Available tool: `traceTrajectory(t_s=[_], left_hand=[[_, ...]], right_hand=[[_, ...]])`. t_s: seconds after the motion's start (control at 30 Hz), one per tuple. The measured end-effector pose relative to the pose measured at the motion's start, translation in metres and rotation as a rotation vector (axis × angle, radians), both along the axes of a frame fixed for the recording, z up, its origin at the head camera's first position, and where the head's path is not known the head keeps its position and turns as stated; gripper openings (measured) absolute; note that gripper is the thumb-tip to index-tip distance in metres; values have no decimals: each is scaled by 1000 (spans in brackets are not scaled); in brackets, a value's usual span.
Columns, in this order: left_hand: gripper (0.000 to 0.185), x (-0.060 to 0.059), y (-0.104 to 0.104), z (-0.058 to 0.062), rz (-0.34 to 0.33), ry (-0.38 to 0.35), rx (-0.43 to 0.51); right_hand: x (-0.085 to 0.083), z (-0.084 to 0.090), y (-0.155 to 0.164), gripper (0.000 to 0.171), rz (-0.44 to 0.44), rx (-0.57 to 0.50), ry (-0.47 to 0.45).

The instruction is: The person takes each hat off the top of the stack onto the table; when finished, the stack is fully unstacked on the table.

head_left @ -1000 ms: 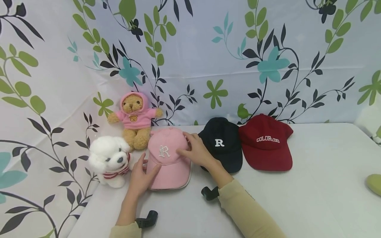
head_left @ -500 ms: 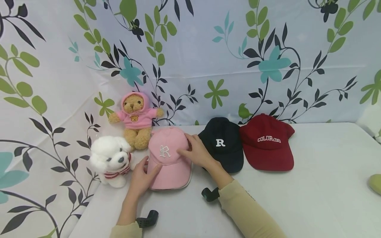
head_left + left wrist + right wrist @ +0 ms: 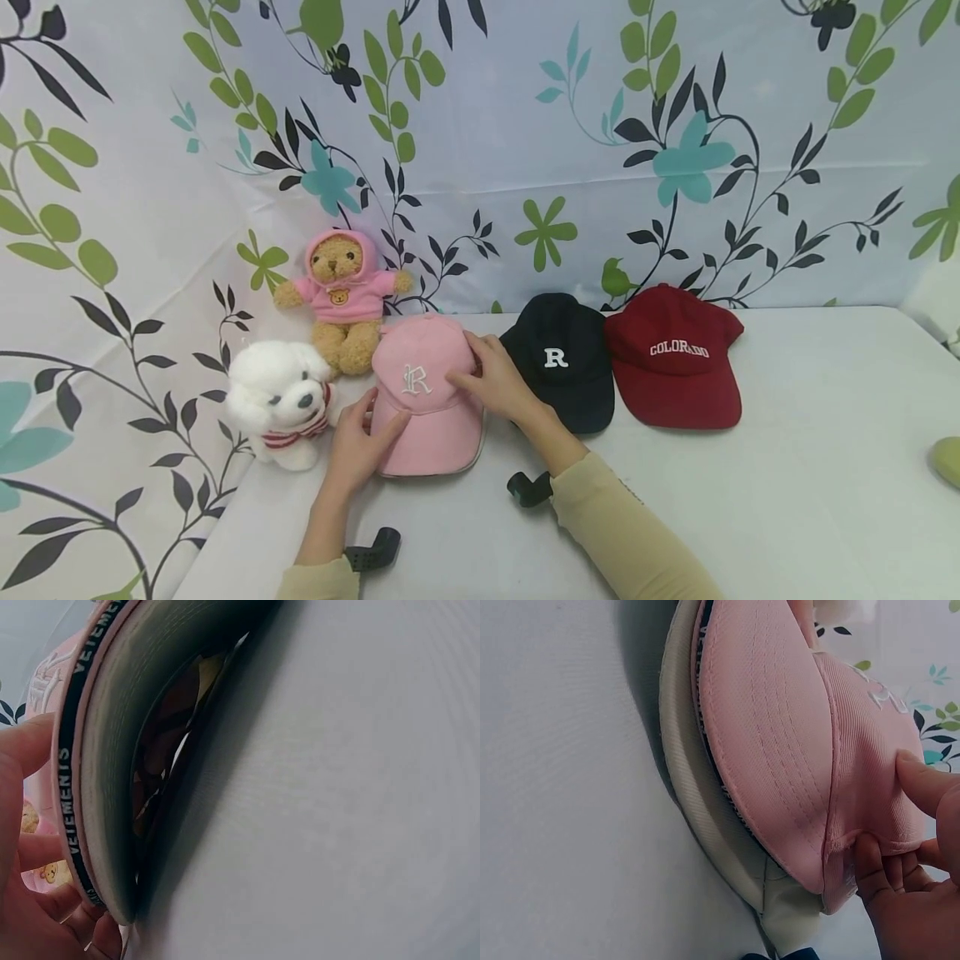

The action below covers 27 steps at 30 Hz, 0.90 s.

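A pink baseball cap [image 3: 427,379] with a white letter R lies on the table, brim toward me. Beneath it sits a cream cap [image 3: 676,742]; its brim shows under the pink one, whose black edge band [image 3: 67,761] carries white lettering. My left hand [image 3: 360,440] grips the left side of the brim, thumb on top and fingers around the edge. My right hand [image 3: 501,379] holds the right side of the crown, thumb on the front panel and fingertips curled at the lower edge. The far side of the caps is hidden.
To the right stand a black cap [image 3: 566,392] and a red cap [image 3: 675,387]. A white plush dog [image 3: 277,392] and a teddy bear [image 3: 348,304] in a pink hoodie are close on the left. At the far right edge lies a green object [image 3: 947,460].
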<state>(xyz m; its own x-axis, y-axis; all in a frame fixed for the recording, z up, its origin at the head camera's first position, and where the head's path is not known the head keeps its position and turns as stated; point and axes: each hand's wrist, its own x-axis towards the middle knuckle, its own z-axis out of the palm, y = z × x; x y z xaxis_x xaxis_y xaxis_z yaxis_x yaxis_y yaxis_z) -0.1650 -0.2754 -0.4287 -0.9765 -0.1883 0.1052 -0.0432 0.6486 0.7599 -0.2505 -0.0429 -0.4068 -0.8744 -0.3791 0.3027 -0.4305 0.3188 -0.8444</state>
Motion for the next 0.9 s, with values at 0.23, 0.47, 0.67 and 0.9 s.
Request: traceTrajectory(t_s=[0.23,0.47,0.67,0.9], left_hand=[[83,1,4,4,2,26,9],[82,2,8,11,18,55,65],[78,2,12,16,14,110,104],[79,3,17,23,4,171,152]], right_hand=[[2,7,2,73,-4,12,20],[4,20,6,73,-8,-8,57],[6,30,10,73,-16,-48,119],[9,42,17,72,-14,-94,186]])
